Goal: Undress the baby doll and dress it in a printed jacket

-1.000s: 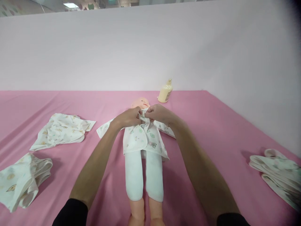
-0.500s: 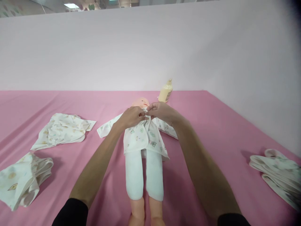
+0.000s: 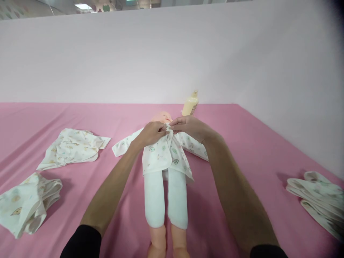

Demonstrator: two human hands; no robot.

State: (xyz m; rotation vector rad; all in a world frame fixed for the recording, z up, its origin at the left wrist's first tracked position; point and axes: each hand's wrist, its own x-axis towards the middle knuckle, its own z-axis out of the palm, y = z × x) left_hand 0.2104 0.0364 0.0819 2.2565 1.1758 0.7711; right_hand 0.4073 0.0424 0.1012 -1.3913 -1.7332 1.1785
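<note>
White printed jacket (image 3: pixel 157 154), smooth doll (image 3: pixel 179 236)

Ceiling lt (image 3: pixel 83 6), soft shadows, dk top-R corner

Bare forearms (image 3: pixel 114 193) stretched forward, left hand (image 3: pixel 152 134) curled, right hand (image 3: pixel 190 127) flatter, close together

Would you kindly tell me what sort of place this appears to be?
Probably a baby-care practice area, though no sign confirms it: a doll in a small printed jacket lies on a pink cloth, with a pump bottle beyond.
</note>
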